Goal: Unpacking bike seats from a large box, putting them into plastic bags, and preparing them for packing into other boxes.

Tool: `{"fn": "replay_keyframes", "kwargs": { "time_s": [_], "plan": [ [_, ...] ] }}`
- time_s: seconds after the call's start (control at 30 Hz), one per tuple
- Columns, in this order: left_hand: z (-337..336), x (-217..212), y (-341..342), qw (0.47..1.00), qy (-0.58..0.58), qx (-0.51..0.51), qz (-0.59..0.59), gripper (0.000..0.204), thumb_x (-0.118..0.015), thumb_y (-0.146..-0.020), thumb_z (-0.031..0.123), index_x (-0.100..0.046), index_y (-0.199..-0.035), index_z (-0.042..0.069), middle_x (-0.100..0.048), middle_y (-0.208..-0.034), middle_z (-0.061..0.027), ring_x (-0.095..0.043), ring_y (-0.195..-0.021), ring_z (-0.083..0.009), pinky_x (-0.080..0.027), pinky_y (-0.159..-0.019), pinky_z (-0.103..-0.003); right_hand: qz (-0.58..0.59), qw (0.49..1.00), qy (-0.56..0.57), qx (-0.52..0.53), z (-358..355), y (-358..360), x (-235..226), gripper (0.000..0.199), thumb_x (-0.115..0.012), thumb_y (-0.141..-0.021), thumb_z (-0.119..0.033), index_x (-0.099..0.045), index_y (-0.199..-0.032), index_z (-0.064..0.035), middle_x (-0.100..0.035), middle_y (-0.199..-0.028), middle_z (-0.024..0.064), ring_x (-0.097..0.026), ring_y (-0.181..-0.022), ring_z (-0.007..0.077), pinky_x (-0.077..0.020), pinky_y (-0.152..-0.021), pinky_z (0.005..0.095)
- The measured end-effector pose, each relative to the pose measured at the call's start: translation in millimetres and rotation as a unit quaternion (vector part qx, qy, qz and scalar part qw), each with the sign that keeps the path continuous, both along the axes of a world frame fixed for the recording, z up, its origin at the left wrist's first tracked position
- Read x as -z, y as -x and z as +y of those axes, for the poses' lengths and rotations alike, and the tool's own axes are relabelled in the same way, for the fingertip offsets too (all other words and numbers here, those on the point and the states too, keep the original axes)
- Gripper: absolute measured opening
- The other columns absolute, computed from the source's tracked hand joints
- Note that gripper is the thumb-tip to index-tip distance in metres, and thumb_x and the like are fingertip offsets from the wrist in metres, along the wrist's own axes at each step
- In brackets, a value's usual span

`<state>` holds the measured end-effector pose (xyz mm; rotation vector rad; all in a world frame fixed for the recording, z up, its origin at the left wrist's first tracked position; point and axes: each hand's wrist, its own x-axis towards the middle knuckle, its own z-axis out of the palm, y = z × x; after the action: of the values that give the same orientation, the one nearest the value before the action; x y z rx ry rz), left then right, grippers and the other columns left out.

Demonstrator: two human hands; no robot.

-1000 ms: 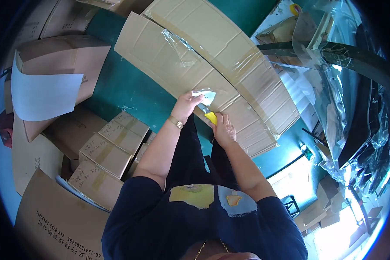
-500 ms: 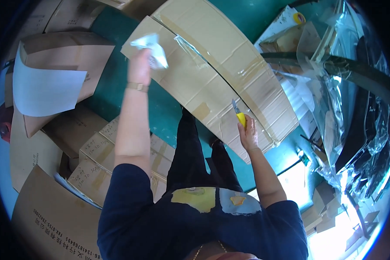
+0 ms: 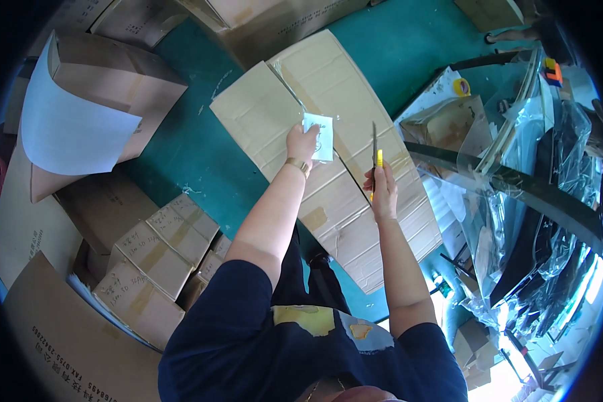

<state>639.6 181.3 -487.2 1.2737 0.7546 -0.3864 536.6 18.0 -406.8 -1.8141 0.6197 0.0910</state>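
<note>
Far left, a carton with a pale sheet [image 3: 80,120] bent over it; right of that, small taped cartons [image 3: 164,234] stacked near my left arm. My left hand [image 3: 301,142] is above the big carton [image 3: 345,234], near its seam; thumb over the face of a white paper [image 3: 323,137], other fingers apparently behind, so it is pinched. Cannot tell whether the paper touches the cardboard. Progress, as far as shows: paper in my grasp; a tan tape patch [image 3: 313,218] remains stuck on the near flap; flaps down, seam uncut as far as I can judge, its stretch behind the paper hidden. My right hand [image 3: 383,191] has its fingers wrapped about the handle of a yellow knife [image 3: 380,158], blade out, pointing away from me, just beside the paper and apart from it. Farther right, a yellow tape roll [image 3: 461,86], then crumpled clear film [image 3: 569,187]. Changes: a second ago paper and knife met at the near flap; half a second ago my left hand was out over the carton's left end, blurred. Now it is back by the seam, the knife raised upright, and a bystander's leg [image 3: 512,35] has come into view, upper right.
</note>
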Motion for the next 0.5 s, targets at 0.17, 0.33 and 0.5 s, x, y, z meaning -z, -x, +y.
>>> {"fn": "replay_keyframes", "kwargs": {
  "time_s": [0.17,0.33,0.5],
  "plan": [
    [23.2,-6.3,-0.1,0.987,0.148,-0.057,0.019,0.019,-0.062,-0.081,0.011,-0.056,-0.094,-0.002,-0.063,-0.084,-0.0104,-0.061,-0.069,-0.0177,-0.049,-0.059,-0.032,0.062,0.961,-0.243,0.121,31.2,-23.8,10.6,0.04,-0.037,-0.094,-0.035,-0.051,-0.112,-0.0025,-0.051,-0.068,0.004,-0.047,-0.048,0.0089,-0.0419,-0.043,0.024],
    [25.1,-10.8,-24.7,0.96,0.27,0.006,0.079,0.017,-0.061,-0.086,0.015,-0.057,-0.098,0.004,-0.063,-0.087,-0.0061,-0.062,-0.077,-0.0182,-0.051,-0.07,-0.034,0.141,0.952,-0.228,0.145,60.7,-11.9,28.4,0.038,-0.042,-0.094,-0.038,-0.051,-0.111,-0.0053,-0.054,-0.068,0.0052,-0.05,-0.05,0.0115,-0.0446,-0.044,0.0275],
    [67.6,-10.4,-59.8,0.929,0.364,-0.005,0.067,0.023,-0.054,-0.09,0.014,-0.054,-0.11,0.003,-0.062,-0.101,-0.0079,-0.061,-0.091,-0.022,-0.05,-0.082,-0.04,0.104,0.934,-0.281,0.195,63.5,-31.6,26.6,0.035,-0.041,-0.096,-0.037,-0.047,-0.11,-0.005,-0.054,-0.073,0.0071,-0.053,-0.055,0.0142,-0.0468,-0.049,0.0288]
  ]
}}
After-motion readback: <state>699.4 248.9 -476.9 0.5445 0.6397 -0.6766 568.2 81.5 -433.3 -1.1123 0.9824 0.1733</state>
